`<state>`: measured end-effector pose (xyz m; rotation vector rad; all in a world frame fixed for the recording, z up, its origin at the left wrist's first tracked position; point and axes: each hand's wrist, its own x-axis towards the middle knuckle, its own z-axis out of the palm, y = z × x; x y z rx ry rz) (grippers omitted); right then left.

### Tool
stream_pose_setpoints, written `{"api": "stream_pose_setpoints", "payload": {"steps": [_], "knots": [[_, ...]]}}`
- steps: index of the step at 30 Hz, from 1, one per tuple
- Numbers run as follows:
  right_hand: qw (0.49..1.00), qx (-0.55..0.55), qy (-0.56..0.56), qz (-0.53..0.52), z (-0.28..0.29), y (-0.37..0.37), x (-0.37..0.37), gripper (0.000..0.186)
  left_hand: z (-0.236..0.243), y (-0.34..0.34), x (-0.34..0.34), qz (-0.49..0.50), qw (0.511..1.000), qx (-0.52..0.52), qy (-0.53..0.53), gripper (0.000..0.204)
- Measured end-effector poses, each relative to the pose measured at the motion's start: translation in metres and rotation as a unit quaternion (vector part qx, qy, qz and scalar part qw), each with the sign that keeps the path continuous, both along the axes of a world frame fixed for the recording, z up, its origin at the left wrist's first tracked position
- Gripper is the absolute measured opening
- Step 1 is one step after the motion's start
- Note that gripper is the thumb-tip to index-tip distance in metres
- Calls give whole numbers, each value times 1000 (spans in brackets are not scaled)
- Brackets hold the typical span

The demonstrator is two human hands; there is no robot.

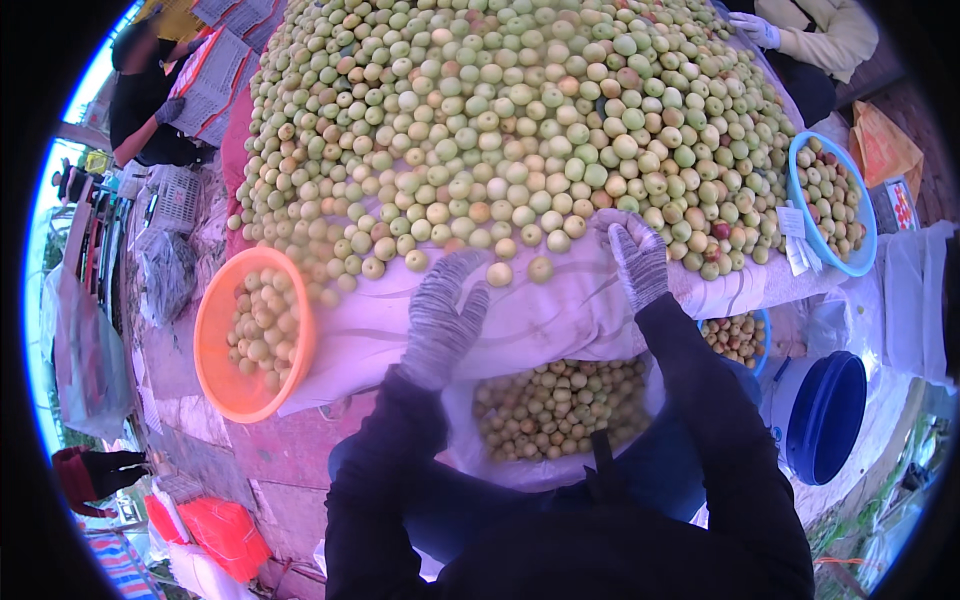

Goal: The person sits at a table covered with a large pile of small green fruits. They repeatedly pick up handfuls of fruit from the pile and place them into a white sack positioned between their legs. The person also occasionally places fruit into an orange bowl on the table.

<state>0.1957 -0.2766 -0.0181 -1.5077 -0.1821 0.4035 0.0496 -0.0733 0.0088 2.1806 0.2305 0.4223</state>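
Many green fruits [520, 130] heaped on cloth [550, 325] | left hand [445, 318]: grip spread, thumb apart | right hand [637, 258] (beside the fruits): grip, cannot tell

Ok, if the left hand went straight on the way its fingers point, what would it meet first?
The left hand would likely meet the green fruit pile first, at its near edge, though depth is unclear.

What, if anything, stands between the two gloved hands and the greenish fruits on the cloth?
Nothing visible does. The left hand is close beside loose fruits on the pale cloth, the right hand at the front edge of the fruit pile. Contact is unclear.
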Motion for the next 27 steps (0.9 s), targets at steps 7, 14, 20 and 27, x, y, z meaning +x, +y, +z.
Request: {"api": "stream_pose_setpoints", "payload": {"steps": [7,14,20,27], "knots": [[791,-392,-443,156,7,91,64,47,-5,109,144,65,957,200,197,40],[681,-522,-453,244,-3,117,52,69,-12,75,122,33,873,344,345,65],[727,-447,-429,296,-1,80,-8,68,-11,39,52,20,876,358,323,63],[686,-440,-468,342,-2,42,-46,69,-12,27,-12,6,879,362,310,67]]}}
